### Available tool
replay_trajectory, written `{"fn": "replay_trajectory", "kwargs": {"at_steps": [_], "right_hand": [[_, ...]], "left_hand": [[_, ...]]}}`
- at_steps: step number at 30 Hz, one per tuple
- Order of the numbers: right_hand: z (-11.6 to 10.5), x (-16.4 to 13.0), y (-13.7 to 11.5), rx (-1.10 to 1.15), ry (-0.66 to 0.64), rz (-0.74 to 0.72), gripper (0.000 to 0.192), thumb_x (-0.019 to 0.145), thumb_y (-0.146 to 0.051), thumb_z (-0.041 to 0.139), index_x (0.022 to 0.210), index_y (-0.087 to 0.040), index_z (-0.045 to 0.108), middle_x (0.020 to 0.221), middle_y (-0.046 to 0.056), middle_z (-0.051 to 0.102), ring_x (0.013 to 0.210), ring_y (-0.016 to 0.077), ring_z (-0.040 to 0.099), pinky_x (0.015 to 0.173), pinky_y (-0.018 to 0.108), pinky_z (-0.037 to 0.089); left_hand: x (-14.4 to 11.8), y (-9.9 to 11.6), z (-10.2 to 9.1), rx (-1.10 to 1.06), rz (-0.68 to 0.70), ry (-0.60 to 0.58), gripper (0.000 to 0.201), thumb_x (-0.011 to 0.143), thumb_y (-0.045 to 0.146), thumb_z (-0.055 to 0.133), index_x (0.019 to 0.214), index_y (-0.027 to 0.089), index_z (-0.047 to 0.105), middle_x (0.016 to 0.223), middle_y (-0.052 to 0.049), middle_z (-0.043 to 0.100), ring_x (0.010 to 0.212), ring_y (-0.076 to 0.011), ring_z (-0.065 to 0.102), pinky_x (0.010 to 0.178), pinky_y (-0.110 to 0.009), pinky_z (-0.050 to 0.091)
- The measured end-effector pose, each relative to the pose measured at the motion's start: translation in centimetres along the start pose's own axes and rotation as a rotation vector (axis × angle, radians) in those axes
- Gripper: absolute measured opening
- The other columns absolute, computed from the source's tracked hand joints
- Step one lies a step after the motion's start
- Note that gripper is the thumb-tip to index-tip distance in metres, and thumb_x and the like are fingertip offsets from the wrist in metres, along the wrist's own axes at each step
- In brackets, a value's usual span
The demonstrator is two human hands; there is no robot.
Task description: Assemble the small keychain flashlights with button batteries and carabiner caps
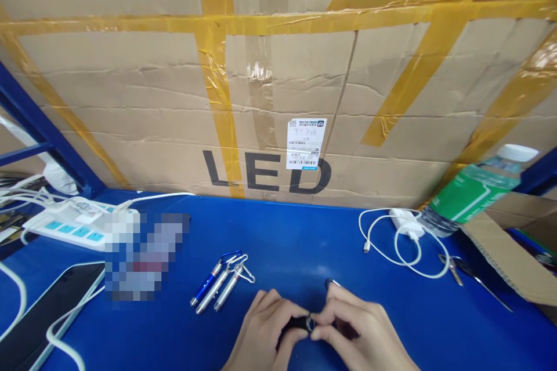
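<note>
My left hand (270, 324), fingers curled, grips the short black tube of a keychain flashlight (300, 323), its round end facing right. Against that end press the thumb and forefinger of my right hand (357, 327). A dark clip (332, 282) pokes out above the right forefinger, and something dark shows inside the right fingers, mostly hidden. To the left of my hands lie a blue keychain flashlight (206, 288) and two silver ones, the middle one (213, 293) and the right one (227, 288), all with carabiner clips.
A large taped cardboard box (143, 116) stands along the back of the blue table (278, 243). On the left are a power strip (69, 232), a phone or tablet (52, 313) and white cables. A charger (407, 223), a tilted bottle (474, 191) and scissors (483, 281) are at right.
</note>
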State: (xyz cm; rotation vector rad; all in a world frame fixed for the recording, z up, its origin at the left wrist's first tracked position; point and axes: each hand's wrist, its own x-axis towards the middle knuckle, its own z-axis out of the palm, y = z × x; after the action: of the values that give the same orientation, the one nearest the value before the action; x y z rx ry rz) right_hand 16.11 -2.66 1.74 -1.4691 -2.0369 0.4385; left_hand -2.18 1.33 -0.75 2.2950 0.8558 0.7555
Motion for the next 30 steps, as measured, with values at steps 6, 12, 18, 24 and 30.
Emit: {"fn": "replay_trajectory", "kwargs": {"at_steps": [6,12,18,24,30], "right_hand": [[0.0,0.0,0.1,0.009,0.005,-0.040,0.017,0.084,-0.023,0.056,0.067,-0.021,0.058,0.066,-0.002,0.059,0.054,0.0097,0.059,0.052,0.018,0.045],[0.1,0.0,0.3,-0.007,0.014,-0.059,0.018,0.086,-0.023,0.054,0.069,-0.021,0.059,0.067,-0.001,0.059,0.054,0.0095,0.058,0.053,0.018,0.045],[0.0,-0.1,0.1,-0.025,0.059,-0.116,0.020,0.088,-0.023,0.052,0.070,-0.021,0.060,0.066,-0.001,0.059,0.053,0.0091,0.058,0.051,0.017,0.044],[-0.1,-0.1,0.0,-0.025,0.085,-0.127,0.019,0.088,-0.023,0.052,0.073,-0.021,0.063,0.067,0.000,0.060,0.054,0.0094,0.060,0.051,0.017,0.044],[-0.1,0.0,0.0,0.028,0.087,-0.090,0.021,0.088,-0.029,0.055,0.072,-0.019,0.064,0.061,0.000,0.057,0.048,0.0088,0.054,0.048,0.018,0.044]], "left_hand": [[-0.1,0.0,-0.1,-0.020,0.000,-0.013,0.020,0.082,0.005,0.050,0.088,0.021,0.058,0.088,0.003,0.071,0.077,-0.0163,0.060,0.075,-0.029,0.042],[0.0,0.2,-0.3,0.027,0.002,0.002,0.017,0.084,0.009,0.050,0.090,0.020,0.061,0.080,-0.001,0.070,0.072,-0.0172,0.058,0.070,-0.030,0.044],[0.1,0.7,-0.4,0.031,0.015,0.045,0.016,0.084,0.008,0.050,0.086,0.018,0.062,0.075,-0.002,0.069,0.067,-0.0176,0.058,0.064,-0.029,0.043],[0.0,0.9,-0.4,0.018,0.005,0.047,0.016,0.084,0.008,0.049,0.086,0.018,0.061,0.076,-0.001,0.068,0.068,-0.0175,0.058,0.064,-0.029,0.042],[0.1,1.2,-0.6,0.009,-0.008,-0.007,0.014,0.087,0.010,0.048,0.089,0.019,0.059,0.080,-0.001,0.069,0.071,-0.0174,0.059,0.069,-0.029,0.041]]}}
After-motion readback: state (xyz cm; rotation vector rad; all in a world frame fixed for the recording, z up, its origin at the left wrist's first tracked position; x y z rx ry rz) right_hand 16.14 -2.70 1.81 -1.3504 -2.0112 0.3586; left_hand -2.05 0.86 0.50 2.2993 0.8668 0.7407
